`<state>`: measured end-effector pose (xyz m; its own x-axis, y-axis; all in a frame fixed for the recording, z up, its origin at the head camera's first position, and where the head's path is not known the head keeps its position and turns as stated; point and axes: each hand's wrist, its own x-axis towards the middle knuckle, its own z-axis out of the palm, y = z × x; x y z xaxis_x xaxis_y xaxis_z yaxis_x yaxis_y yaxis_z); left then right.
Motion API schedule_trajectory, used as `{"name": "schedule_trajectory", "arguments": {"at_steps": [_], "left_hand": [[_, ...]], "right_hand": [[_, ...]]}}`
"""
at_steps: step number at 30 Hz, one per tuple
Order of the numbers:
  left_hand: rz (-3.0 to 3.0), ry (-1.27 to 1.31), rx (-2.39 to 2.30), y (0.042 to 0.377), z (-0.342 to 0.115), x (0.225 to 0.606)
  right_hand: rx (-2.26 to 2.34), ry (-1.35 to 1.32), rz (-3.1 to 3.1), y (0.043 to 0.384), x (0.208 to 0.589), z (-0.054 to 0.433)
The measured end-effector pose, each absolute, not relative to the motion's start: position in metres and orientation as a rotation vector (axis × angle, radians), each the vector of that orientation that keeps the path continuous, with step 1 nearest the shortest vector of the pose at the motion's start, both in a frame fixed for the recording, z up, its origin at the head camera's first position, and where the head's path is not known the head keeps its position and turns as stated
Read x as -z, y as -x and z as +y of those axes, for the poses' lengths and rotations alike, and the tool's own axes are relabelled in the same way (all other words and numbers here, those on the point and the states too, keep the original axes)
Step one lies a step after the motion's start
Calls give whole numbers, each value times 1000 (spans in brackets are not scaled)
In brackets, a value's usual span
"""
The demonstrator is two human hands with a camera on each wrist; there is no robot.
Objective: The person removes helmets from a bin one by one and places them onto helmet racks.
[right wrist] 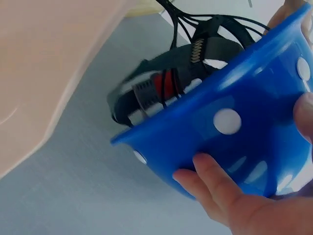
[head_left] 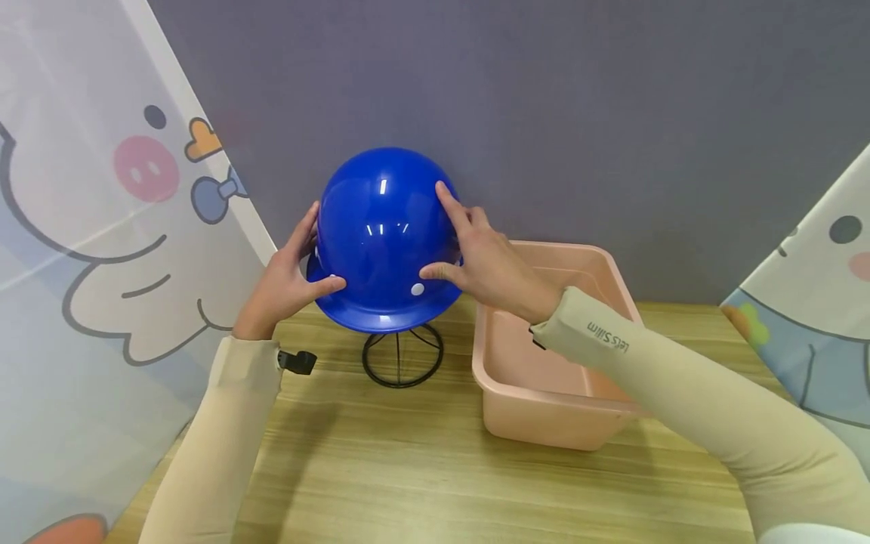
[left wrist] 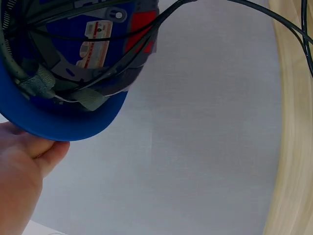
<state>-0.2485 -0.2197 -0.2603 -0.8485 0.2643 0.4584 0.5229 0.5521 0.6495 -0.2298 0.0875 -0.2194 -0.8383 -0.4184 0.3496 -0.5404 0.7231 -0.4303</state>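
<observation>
A glossy blue hard hat [head_left: 389, 219] sits over a black wire stand [head_left: 402, 359], whose round base shows on the table below the brim. My left hand [head_left: 288, 283] holds the hat's left side, thumb at the front above the brim. On the right side my right hand [head_left: 492, 261] grips the shell, thumb near a white round plug [head_left: 418, 289] and fingers spread up the dome. From below, the left wrist view shows the inner straps [left wrist: 39, 83] and a label [left wrist: 95, 44], with the stand's wires running up inside. A dark headband [right wrist: 217, 49] shows under the brim in the right wrist view.
A pink plastic tub [head_left: 550, 419] stands right of the stand, beneath my right forearm. Behind is a grey wall panel [head_left: 578, 113]; cartoon-printed panels flank the wooden table [head_left: 408, 468] on the left [head_left: 88, 249] and right.
</observation>
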Motion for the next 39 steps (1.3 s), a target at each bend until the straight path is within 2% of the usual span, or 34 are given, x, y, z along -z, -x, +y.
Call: {"name": "schedule_trajectory", "arguments": {"at_steps": [12,22,29,35,39], "left_hand": [[-2487,670,1234,221,-212,252],[-2468,620,1205,242,-224,278],[-2458,700,1146,244,-234,278],[-2431,750,1005,231,-237,269],[-2426,671,838,205,-235,256]], "right_hand": [[-667,-769,-2690,219,226,84],[-681,-842,-2658,219,227,89],[-675,-878,-2708,220,217,89],[-543,-826,-2768,216,207,93],[-460,-786,-2776,210,204,109]]}}
